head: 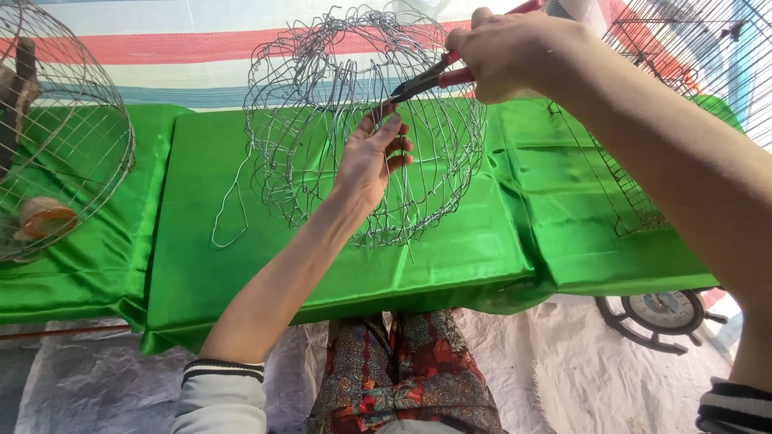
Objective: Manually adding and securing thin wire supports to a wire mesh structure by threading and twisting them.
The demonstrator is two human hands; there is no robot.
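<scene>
Left hand (371, 157) at counter (241, 265) middle: fingers (392, 128) loosely curled, touching silver wire frame (314, 120). Right hand (507, 52) raised beyond, clenched on red-handled pliers (426, 79), tips at the wire. Frame round, tangled, open-meshed, standing on green cloth. Wire basket (64, 145) at left edge; flat grid (627, 193) right.

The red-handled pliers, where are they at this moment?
In the head view, the pliers are at upper centre-right, gripped by the right hand, jaws at the wire basket frame just above the left hand.
</scene>
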